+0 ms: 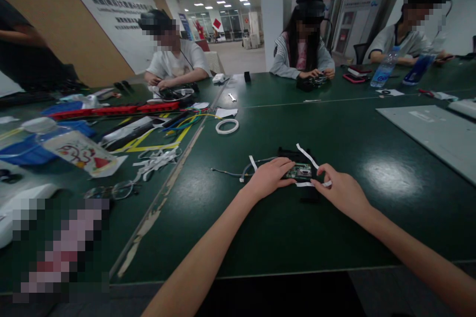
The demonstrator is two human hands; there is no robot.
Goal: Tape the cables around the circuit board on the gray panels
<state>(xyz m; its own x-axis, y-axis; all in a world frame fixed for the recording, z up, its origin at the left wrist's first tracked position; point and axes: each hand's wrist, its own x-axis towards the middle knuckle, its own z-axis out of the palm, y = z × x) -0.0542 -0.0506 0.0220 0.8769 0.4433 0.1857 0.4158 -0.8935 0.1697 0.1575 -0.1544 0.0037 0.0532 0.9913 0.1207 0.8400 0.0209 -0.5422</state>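
A small black part with a green circuit board (302,171) lies on the dark green table (260,228) in front of me. White tape strips (307,154) cross it and a thin grey cable (238,174) trails off to its left. My left hand (270,176) lies on the left side of the part, fingers flat and pressing it down. My right hand (340,189) pinches the end of a white tape strip (308,184) at the part's near right edge.
A white tape roll (227,126) lies farther back. Cables, red strips, glasses (119,190) and a printed bag (84,152) crowd the left side. A grey panel (435,133) lies at right. Three other people sit working along the far edge, with water bottles (385,69).
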